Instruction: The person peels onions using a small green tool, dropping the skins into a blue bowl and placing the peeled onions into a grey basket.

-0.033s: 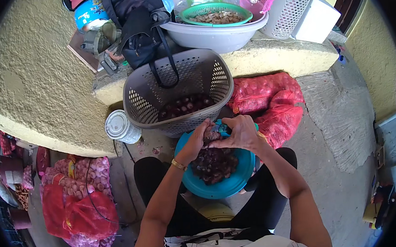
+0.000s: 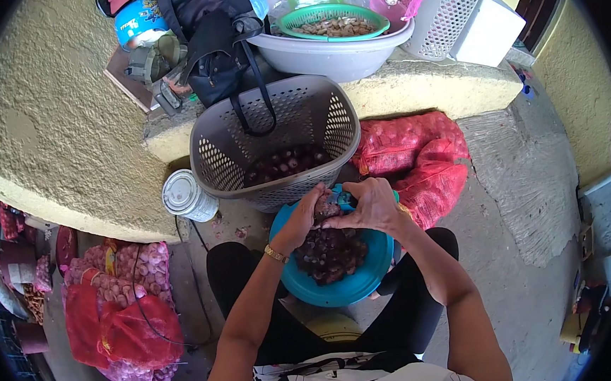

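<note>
nothing much was seen to have moved since the earlier frame, tbh: both hands were kept over the same spot and the heap looked unchanged, so the work was judged to be mid-stride, not started or wrapped up.

biggest first: a grey perforated basket [image 2: 273,139] was set in front of the knees, with a layer of dark reddish bulbs in its bottom. red mesh sacks [image 2: 417,161] were lying just to its right, and more were piled at the lower left. a teal bowl [image 2: 327,291] was held on the lap, heaped with small dark bulbs [image 2: 331,252]. a tin can [image 2: 187,196] was parked beside the basket.

the left hand [image 2: 300,219] was curled partly closed at the bowl's far rim, and the right hand [image 2: 370,204] was cupped against it, fingers bent down. one bulb seemed to be pinched between them, but exactly what was gripped couldn't be told.
</note>
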`<state>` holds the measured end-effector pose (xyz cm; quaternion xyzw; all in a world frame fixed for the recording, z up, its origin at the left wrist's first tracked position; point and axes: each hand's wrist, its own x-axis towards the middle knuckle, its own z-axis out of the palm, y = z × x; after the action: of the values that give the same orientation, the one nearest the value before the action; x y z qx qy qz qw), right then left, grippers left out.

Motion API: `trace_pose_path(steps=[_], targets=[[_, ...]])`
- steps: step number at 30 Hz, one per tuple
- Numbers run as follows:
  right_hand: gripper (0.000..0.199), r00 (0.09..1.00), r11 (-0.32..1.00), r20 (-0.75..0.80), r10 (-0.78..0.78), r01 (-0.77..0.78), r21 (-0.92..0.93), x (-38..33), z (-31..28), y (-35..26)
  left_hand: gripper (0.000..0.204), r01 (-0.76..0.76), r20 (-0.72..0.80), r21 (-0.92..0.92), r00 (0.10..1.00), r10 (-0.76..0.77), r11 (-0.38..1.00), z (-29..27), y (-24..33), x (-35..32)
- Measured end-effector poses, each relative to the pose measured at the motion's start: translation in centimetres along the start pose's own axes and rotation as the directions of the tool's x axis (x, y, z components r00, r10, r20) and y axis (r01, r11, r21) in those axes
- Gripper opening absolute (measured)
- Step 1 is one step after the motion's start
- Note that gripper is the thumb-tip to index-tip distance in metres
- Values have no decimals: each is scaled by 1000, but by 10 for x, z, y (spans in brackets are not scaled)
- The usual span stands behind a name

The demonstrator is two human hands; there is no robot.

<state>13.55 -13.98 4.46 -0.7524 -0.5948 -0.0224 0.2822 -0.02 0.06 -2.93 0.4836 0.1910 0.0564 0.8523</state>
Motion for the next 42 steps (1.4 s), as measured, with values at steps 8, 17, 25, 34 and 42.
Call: trace_pose_path(steps=[8,17,25,34,42], targets=[[73,1000,1000,29,2,-3,30,-3,-2,1,44,95,-36,3,995,-95,995,13,20,-15],[67,998,999,60,30,-31,21,-6,5,-1,39,220,17,26,975,-221,975,4,16,-10],[70,999,999,23,36,-36,34,-6,7,1,44,-349,-29,401,919,392,847,-1,-11,7],[69,995,994,18,100,-101,47,-5,5,-8,53,-374,-209,285,874,438,883,13,-9,5],[54,985,959,-111,134,-101,263,-13,30,-17,52,-546,-335,311,703,628,778,36,-10,1]])
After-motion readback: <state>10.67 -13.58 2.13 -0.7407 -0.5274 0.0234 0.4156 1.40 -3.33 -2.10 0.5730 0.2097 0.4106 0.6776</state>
